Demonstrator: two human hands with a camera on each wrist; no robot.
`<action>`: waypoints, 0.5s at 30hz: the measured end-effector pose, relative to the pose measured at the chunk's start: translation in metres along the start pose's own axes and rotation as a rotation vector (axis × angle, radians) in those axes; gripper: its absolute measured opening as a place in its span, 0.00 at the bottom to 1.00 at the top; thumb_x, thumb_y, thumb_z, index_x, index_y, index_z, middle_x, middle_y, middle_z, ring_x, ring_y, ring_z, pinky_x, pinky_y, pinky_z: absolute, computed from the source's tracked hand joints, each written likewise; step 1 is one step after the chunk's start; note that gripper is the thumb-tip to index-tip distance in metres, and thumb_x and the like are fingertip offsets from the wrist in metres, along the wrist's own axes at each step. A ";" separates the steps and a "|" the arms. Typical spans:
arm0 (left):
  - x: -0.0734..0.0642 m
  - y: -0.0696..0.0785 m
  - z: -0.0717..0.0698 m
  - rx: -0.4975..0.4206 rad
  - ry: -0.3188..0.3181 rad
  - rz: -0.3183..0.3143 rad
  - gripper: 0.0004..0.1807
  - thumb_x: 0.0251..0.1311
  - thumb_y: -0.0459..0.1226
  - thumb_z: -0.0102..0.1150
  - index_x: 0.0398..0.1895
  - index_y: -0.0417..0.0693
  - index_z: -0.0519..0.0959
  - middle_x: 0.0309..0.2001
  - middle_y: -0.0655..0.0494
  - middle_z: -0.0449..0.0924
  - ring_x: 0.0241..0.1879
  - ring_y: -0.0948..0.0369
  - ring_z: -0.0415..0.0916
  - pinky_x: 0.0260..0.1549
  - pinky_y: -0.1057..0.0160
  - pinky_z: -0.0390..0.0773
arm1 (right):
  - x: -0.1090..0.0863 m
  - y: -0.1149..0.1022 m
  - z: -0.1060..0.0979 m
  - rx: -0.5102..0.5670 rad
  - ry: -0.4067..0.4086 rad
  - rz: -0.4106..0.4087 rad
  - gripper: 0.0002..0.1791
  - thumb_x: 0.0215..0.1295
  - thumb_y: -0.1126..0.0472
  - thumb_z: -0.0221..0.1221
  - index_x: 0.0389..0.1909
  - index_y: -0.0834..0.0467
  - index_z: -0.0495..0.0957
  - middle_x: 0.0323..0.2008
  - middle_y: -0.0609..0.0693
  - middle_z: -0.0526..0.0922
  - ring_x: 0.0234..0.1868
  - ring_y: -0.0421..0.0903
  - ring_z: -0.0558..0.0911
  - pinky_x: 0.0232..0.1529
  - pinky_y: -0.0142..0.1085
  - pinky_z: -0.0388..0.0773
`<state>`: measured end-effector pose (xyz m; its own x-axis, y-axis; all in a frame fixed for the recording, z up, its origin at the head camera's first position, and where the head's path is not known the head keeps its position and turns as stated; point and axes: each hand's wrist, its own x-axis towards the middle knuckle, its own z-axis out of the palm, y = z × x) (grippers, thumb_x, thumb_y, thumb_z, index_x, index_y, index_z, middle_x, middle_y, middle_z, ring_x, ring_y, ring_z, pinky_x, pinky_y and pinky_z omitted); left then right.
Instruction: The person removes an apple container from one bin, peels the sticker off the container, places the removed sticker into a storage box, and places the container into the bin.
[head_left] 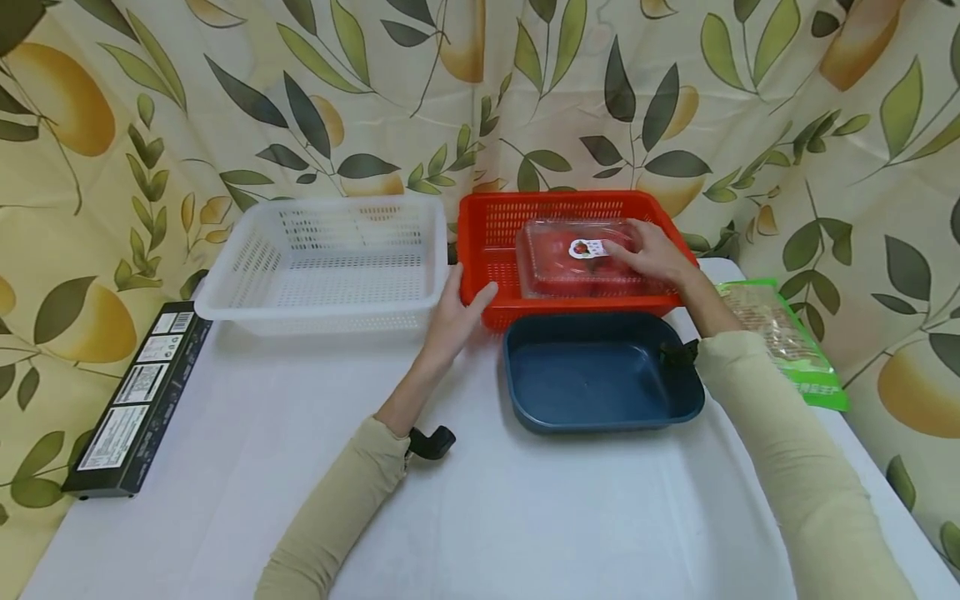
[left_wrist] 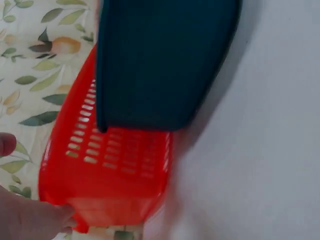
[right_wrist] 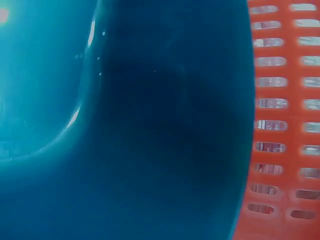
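A clear plastic box of red fruit [head_left: 555, 258], with a white label on its lid, lies inside the red basket [head_left: 498, 317]. My right hand [head_left: 656, 250] rests on the right end of this box, its thumb on the lid near the label. At the basket's left front corner is my left hand [head_left: 450, 312], thumb spread away from the fingers. In the left wrist view, fingertips [left_wrist: 62, 217] touch the red basket's end wall. The right hand is out of sight in the right wrist view, where the dark blue basin [right_wrist: 165, 125] fills most of the picture.
Left of the red basket stands a white basket [head_left: 322, 321]. The blue basin [head_left: 600, 375] sits right in front of the red one, under my right wrist. A long black box [head_left: 142, 392] lies far left; a green-edged packet [head_left: 787, 333] lies beyond my right forearm.
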<state>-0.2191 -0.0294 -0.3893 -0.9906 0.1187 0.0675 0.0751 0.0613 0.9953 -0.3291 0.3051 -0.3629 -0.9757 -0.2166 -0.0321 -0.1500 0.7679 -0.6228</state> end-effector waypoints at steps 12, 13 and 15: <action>0.009 -0.031 0.011 -0.018 0.022 0.005 0.46 0.61 0.48 0.61 0.76 0.70 0.43 0.74 0.57 0.55 0.69 0.55 0.60 0.56 0.57 0.77 | -0.005 0.006 -0.006 0.050 -0.103 0.064 0.50 0.64 0.38 0.55 0.78 0.48 0.38 0.76 0.61 0.50 0.71 0.64 0.57 0.68 0.64 0.57; 0.009 -0.032 0.011 -0.022 0.025 0.009 0.46 0.61 0.47 0.61 0.76 0.70 0.43 0.74 0.57 0.55 0.69 0.55 0.60 0.56 0.57 0.77 | -0.004 0.006 -0.005 0.050 -0.113 0.070 0.50 0.64 0.37 0.54 0.78 0.47 0.37 0.76 0.60 0.49 0.72 0.64 0.56 0.68 0.65 0.56; 0.008 -0.033 0.009 -0.020 0.040 0.017 0.46 0.62 0.47 0.60 0.76 0.70 0.43 0.73 0.58 0.55 0.69 0.54 0.60 0.56 0.57 0.77 | -0.002 0.005 -0.004 0.044 -0.125 0.072 0.51 0.64 0.36 0.54 0.78 0.46 0.36 0.77 0.60 0.48 0.72 0.64 0.54 0.68 0.65 0.55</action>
<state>-0.2282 -0.0211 -0.4225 -0.9930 0.0794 0.0871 0.0904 0.0394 0.9951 -0.3284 0.3123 -0.3630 -0.9559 -0.2372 -0.1731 -0.0705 0.7577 -0.6488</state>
